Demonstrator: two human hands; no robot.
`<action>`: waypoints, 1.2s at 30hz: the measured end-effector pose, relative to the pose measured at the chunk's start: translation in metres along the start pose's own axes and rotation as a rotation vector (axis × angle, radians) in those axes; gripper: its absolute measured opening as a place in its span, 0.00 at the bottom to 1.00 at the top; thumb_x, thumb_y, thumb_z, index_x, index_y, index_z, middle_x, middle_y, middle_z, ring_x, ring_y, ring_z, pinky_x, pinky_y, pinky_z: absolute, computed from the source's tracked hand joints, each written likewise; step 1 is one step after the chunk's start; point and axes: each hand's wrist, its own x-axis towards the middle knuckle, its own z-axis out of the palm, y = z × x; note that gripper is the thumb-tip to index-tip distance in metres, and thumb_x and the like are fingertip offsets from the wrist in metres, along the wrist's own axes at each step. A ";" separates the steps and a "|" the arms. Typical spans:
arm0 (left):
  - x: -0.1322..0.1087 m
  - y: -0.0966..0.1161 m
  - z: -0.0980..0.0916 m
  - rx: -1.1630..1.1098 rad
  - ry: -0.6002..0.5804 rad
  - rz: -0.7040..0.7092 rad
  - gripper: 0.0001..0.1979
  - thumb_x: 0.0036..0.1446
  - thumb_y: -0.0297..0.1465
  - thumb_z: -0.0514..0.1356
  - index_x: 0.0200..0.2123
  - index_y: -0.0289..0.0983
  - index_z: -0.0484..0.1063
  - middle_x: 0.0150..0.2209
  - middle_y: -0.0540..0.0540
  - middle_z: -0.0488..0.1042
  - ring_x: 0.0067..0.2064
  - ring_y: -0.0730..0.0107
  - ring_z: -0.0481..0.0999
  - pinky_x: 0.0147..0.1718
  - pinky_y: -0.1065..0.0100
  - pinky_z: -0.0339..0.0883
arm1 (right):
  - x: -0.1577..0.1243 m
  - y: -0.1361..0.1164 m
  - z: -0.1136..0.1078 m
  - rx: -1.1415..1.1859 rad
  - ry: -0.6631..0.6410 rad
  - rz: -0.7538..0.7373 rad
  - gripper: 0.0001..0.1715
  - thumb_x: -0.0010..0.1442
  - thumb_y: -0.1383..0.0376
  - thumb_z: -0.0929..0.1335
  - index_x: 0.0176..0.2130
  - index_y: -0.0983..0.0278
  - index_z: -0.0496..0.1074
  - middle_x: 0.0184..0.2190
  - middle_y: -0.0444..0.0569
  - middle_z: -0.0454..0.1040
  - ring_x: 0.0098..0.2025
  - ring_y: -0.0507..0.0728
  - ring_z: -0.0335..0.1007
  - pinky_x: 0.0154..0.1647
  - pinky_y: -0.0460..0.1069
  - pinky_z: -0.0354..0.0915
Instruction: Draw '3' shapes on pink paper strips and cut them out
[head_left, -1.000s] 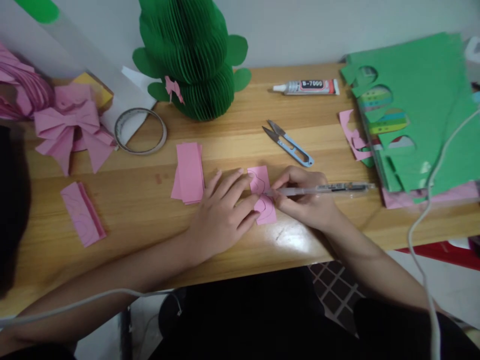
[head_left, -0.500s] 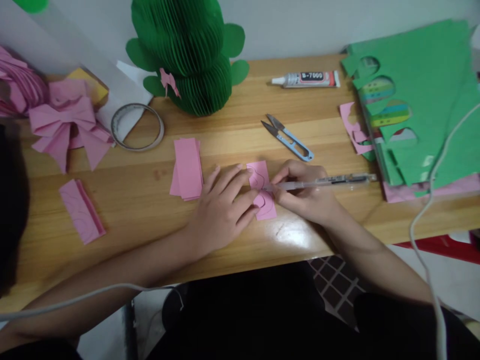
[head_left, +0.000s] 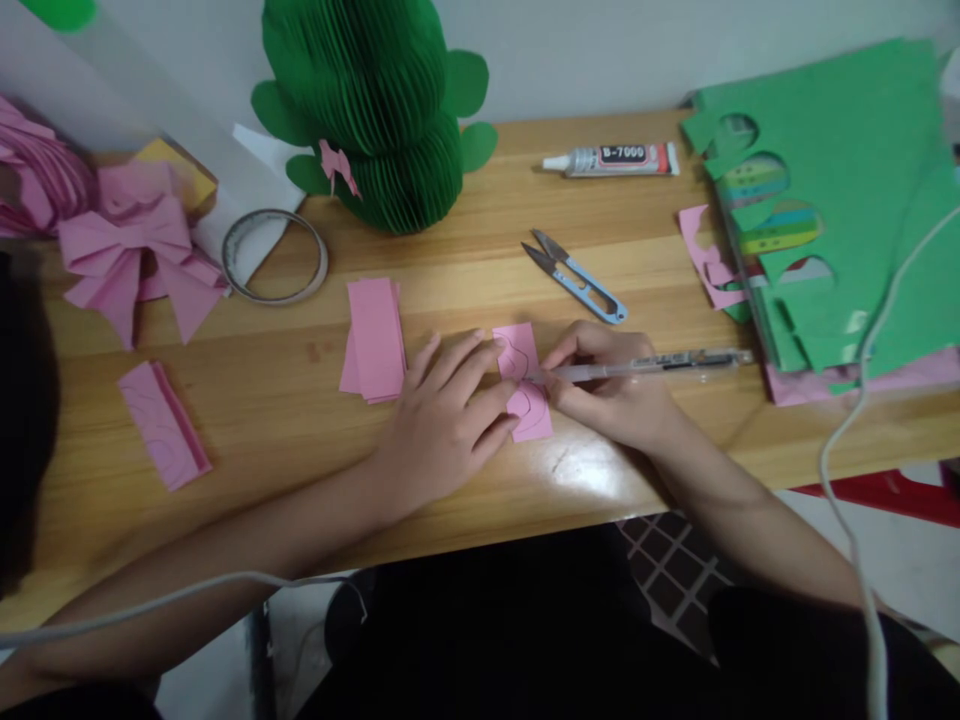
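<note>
A small pink paper strip (head_left: 531, 415) with curved pen lines lies flat on the wooden table. My left hand (head_left: 442, 425) rests beside it with fingers spread, the fingertips pressing on its left side. In my right hand (head_left: 604, 385) is a clear-barrelled pen (head_left: 686, 361), gripped near its tip, which meets the strip's middle. Just left of my left hand lies a stack of blank pink strips (head_left: 377, 340). Farther left is a folded pink piece (head_left: 161, 425) with similar curves drawn on it.
Light-blue thread snips (head_left: 577, 280) and a glue tube (head_left: 619, 160) lie beyond my right hand. A tape roll (head_left: 319, 270), a pink paper bow (head_left: 135, 240) and a green honeycomb paper plant (head_left: 405, 170) stand at the back left. Green cut sheets (head_left: 855, 200) lie right; a white cable (head_left: 840, 435) hangs there.
Almost nothing differs. Both hands, the pen and the pink strip keep their places; the whole view shifts very slightly.
</note>
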 end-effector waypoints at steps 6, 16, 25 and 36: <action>0.000 0.000 -0.002 0.011 0.004 0.003 0.08 0.67 0.34 0.56 0.44 0.38 0.73 0.55 0.38 0.74 0.61 0.49 0.71 0.60 0.42 0.63 | 0.000 -0.001 -0.001 0.020 -0.007 0.024 0.05 0.51 0.66 0.70 0.26 0.63 0.70 0.20 0.41 0.73 0.20 0.48 0.64 0.21 0.45 0.59; 0.000 0.001 -0.001 0.012 -0.006 -0.027 0.09 0.67 0.35 0.56 0.44 0.40 0.74 0.55 0.42 0.74 0.62 0.52 0.69 0.63 0.45 0.61 | -0.017 -0.012 -0.008 0.102 0.080 0.046 0.13 0.68 0.56 0.64 0.45 0.58 0.74 0.34 0.47 0.80 0.32 0.54 0.78 0.35 0.50 0.73; 0.001 0.000 0.000 -0.019 0.011 -0.001 0.08 0.65 0.33 0.59 0.44 0.37 0.74 0.55 0.36 0.74 0.61 0.47 0.70 0.59 0.40 0.63 | -0.058 -0.007 0.002 -0.274 0.014 -0.162 0.16 0.61 0.67 0.68 0.50 0.60 0.69 0.35 0.49 0.79 0.37 0.56 0.76 0.37 0.51 0.73; 0.000 -0.001 0.002 -0.039 0.012 -0.023 0.07 0.64 0.33 0.60 0.43 0.39 0.74 0.56 0.38 0.73 0.62 0.47 0.68 0.61 0.41 0.61 | -0.068 0.002 0.019 -0.616 0.114 -0.464 0.12 0.66 0.69 0.64 0.49 0.63 0.70 0.39 0.50 0.82 0.43 0.58 0.75 0.40 0.52 0.68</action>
